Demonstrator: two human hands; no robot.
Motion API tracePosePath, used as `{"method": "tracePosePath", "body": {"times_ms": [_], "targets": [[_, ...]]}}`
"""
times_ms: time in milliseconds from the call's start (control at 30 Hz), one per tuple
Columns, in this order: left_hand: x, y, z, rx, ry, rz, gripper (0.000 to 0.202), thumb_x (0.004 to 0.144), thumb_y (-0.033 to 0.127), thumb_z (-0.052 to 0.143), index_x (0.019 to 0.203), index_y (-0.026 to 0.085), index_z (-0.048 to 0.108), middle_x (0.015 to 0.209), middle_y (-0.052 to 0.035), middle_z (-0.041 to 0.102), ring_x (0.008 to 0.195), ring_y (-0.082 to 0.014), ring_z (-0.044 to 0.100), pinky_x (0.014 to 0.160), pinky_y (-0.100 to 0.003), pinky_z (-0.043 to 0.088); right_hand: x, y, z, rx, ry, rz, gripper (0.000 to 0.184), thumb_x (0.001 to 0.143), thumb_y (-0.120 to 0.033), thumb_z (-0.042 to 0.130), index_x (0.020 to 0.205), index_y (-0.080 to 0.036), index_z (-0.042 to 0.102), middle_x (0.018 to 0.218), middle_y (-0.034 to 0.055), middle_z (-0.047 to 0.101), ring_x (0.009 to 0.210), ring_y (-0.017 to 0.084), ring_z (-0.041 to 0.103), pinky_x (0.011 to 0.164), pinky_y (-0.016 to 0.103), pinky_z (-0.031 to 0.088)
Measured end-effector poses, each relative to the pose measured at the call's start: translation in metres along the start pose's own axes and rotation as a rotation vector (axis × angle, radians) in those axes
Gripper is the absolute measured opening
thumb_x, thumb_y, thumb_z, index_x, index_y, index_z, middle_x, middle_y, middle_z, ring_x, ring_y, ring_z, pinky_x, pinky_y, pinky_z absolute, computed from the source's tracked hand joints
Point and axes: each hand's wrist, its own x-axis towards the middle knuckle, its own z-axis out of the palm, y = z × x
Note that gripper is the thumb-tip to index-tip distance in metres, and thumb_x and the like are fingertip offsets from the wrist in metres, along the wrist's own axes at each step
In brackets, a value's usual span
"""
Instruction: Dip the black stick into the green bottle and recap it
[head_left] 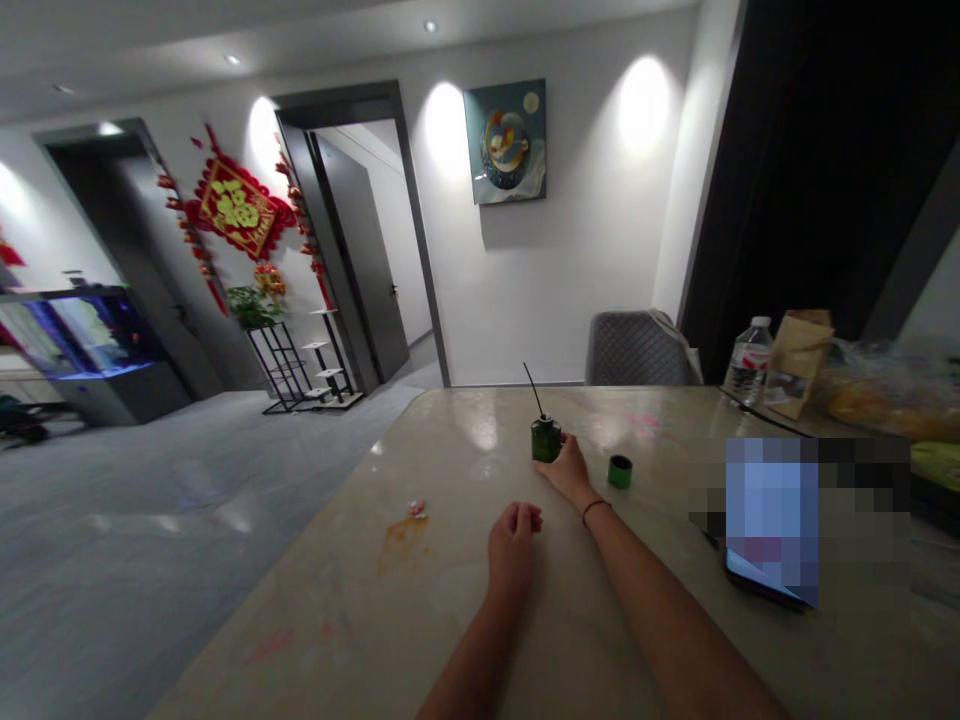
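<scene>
A small dark green glass bottle (546, 440) stands upright on the table, with one thin dark stick slanting up out of its neck. My right hand (568, 472) is closed around the bottle's lower right side, thumb in front. A reddish cord circles that wrist. To the right of this hand, a short green cap (619, 471) rests apart from the bottle. Nearer to me, my left hand (514, 532) lies on the tabletop with its fingers curled in, and nothing shows in it.
The pale glossy table (360, 620) has a crumpled scrap (416, 509) beside an orange stain. On the right are a lit phone (772, 580), a plastic water bottle (750, 362), a brown paper bag (799, 365) and plastic bags (892, 390). A grey chair (637, 348) stands behind the table.
</scene>
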Motion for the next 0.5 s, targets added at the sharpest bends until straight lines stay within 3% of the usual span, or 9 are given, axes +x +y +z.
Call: {"method": "tracePosePath", "body": {"times_ms": [100, 233, 333, 500], "targets": [[-0.0003, 0.0006, -0.0004, 0.022, -0.002, 0.008, 0.030, 0.075, 0.038, 0.038, 0.064, 0.017, 0.057, 0.062, -0.0032, 0.060, 0.063, -0.0151, 0.056, 0.061, -0.024, 0.042, -0.0013, -0.0009, 0.0019, -0.087, 0.049, 0.004, 0.072, 0.053, -0.037, 0.068, 0.113, -0.011, 0.038, 0.113, 0.0196, 0.050, 0.107, 0.031, 0.049, 0.092, 0.038, 0.038], [-0.0006, -0.0001, -0.0001, 0.030, -0.001, 0.016, 0.031, 0.075, 0.039, 0.038, 0.064, 0.017, 0.057, 0.062, -0.0033, 0.060, 0.063, -0.0153, 0.056, 0.061, -0.024, 0.041, -0.0029, -0.0030, 0.0029, -0.127, 0.009, 0.002, 0.074, 0.059, -0.036, 0.063, 0.121, -0.010, 0.031, 0.117, 0.0219, 0.049, 0.110, 0.035, 0.046, 0.093, 0.041, 0.035], [-0.0009, 0.0008, 0.0005, 0.000, -0.014, 0.011, 0.031, 0.075, 0.039, 0.038, 0.065, 0.017, 0.057, 0.063, -0.0037, 0.061, 0.063, -0.0151, 0.057, 0.061, -0.024, 0.042, -0.0032, -0.0034, 0.0033, -0.102, -0.033, 0.003, 0.073, 0.061, -0.032, 0.061, 0.123, -0.010, 0.030, 0.116, 0.0218, 0.049, 0.110, 0.034, 0.046, 0.093, 0.041, 0.035], [-0.0015, 0.0040, 0.0012, -0.034, -0.019, -0.010, 0.030, 0.075, 0.038, 0.038, 0.065, 0.016, 0.057, 0.066, -0.0050, 0.062, 0.063, -0.0151, 0.056, 0.061, -0.025, 0.043, -0.0031, -0.0032, 0.0034, -0.037, 0.005, -0.004, 0.081, 0.058, -0.037, 0.064, 0.124, -0.010, 0.026, 0.121, 0.0215, 0.045, 0.114, 0.034, 0.043, 0.095, 0.041, 0.033]]}}
